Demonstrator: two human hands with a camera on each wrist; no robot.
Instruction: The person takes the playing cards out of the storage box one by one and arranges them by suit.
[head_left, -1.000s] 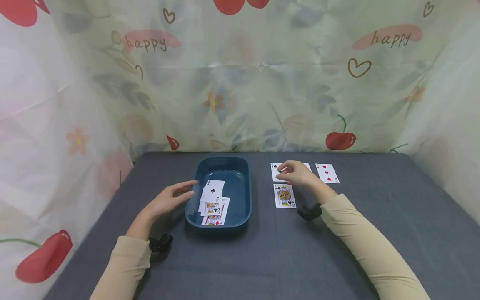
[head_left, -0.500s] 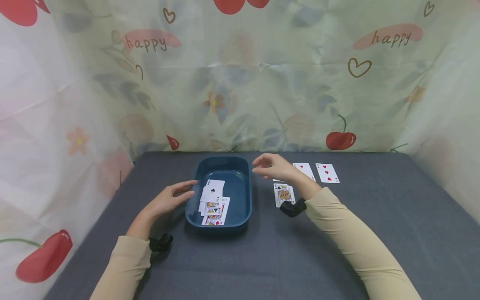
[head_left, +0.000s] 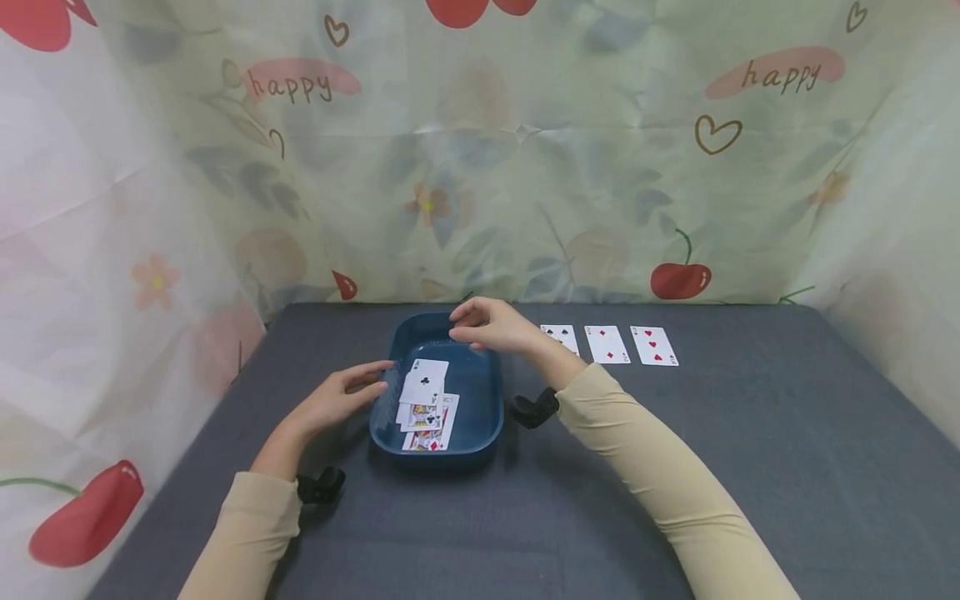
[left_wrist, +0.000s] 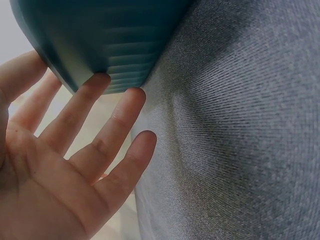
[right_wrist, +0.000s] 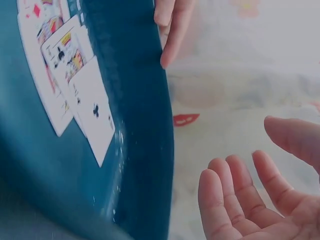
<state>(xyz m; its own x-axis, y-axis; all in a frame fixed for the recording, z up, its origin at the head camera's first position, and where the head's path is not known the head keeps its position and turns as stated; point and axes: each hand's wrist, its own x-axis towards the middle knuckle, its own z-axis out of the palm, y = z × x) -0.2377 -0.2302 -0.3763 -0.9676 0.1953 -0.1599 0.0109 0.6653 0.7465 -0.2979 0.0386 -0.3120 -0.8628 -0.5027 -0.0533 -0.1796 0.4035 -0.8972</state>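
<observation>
Three cards [head_left: 607,344] line the grey tablecloth [head_left: 750,433] by printed curtains [head_left: 525,167], both hands seemingly relaxed, empty.

Grey fabric-covered table [head_left: 750,433] fills the lower part of the head view. Pale green printed sheet [head_left: 525,167] hangs behind and along both sides: red cherries, flowers, outlined hearts, the word "happy" twice. Creases visible in the sheet. Lighting soft and even.
</observation>
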